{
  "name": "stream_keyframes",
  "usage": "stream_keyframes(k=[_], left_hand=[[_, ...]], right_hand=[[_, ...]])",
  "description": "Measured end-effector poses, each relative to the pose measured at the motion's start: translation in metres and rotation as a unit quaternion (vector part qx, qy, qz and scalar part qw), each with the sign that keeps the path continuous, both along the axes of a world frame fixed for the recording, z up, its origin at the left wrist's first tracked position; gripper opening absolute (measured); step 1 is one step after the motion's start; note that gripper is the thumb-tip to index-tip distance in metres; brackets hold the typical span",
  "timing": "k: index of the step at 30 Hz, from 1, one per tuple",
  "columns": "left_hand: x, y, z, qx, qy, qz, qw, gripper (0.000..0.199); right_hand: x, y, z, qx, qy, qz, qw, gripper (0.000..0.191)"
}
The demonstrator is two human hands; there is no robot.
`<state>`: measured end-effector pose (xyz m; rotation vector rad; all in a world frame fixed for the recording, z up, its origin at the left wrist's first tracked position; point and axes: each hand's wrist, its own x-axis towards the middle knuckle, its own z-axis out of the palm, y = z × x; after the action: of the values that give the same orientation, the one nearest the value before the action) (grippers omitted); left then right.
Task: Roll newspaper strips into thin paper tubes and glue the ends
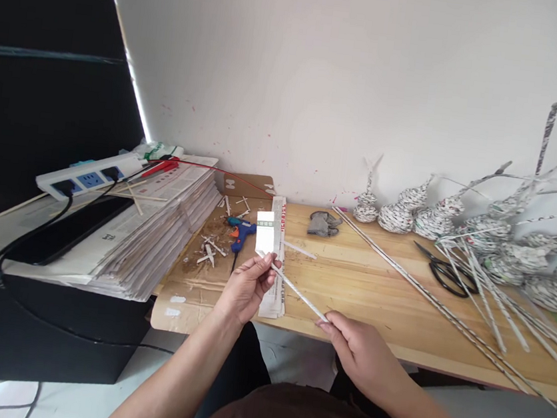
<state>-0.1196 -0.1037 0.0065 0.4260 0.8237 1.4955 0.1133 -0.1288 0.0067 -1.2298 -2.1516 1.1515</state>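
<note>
A thin rolled paper stick (299,293) stretches between my two hands in front of the table's near edge. My left hand (253,285) pinches its upper end, where a flat unrolled flap of printed paper (266,234) stands up. With thumb and fingers closed, my right hand (351,341) grips the lower end. Behind my left hand lie folded newspaper strips (276,303) and a blue glue gun (242,230). A grey crumpled cloth or glove (324,223) rests farther back on the wooden table.
Woven paper gourd shapes (433,213) line the wall at right. Black scissors (452,276), loose paper sticks (503,308) and long paper rods (420,289) lie before them. At left, stacked newspapers (153,248) carry a power strip (88,174) and a phone (69,229). Scraps litter the cardboard (194,286).
</note>
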Motion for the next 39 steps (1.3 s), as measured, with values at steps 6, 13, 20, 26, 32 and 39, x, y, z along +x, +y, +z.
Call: stream_keyframes(k=[6,13,20,26,32,39], left_hand=[[-0.001,0.0,0.001,-0.009,-0.012,-0.01,1.0,0.013],[-0.002,-0.003,0.005,-0.001,-0.002,-0.002,1.0,0.014],[-0.001,-0.002,0.006,0.001,0.012,0.007,1.0,0.015],[-0.002,-0.003,0.002,0.006,0.023,0.008,1.0,0.016],[-0.003,-0.004,0.003,0.01,0.002,-0.009,1.0,0.013],[-0.005,-0.004,0.004,-0.005,0.009,-0.015,1.0,0.012]], right_hand=[[0.003,-0.001,0.001,-0.278,0.102,0.072,0.952,0.048],[0.006,-0.004,0.003,-0.203,0.071,0.041,0.976,0.045],[0.005,-0.006,-0.001,-0.094,0.021,0.034,0.995,0.038],[0.01,-0.005,0.0,-0.103,0.014,0.03,0.994,0.044],[0.011,-0.005,0.001,-0.129,0.03,0.031,0.991,0.042],[0.013,-0.007,0.0,-0.027,-0.033,0.01,0.999,0.039]])
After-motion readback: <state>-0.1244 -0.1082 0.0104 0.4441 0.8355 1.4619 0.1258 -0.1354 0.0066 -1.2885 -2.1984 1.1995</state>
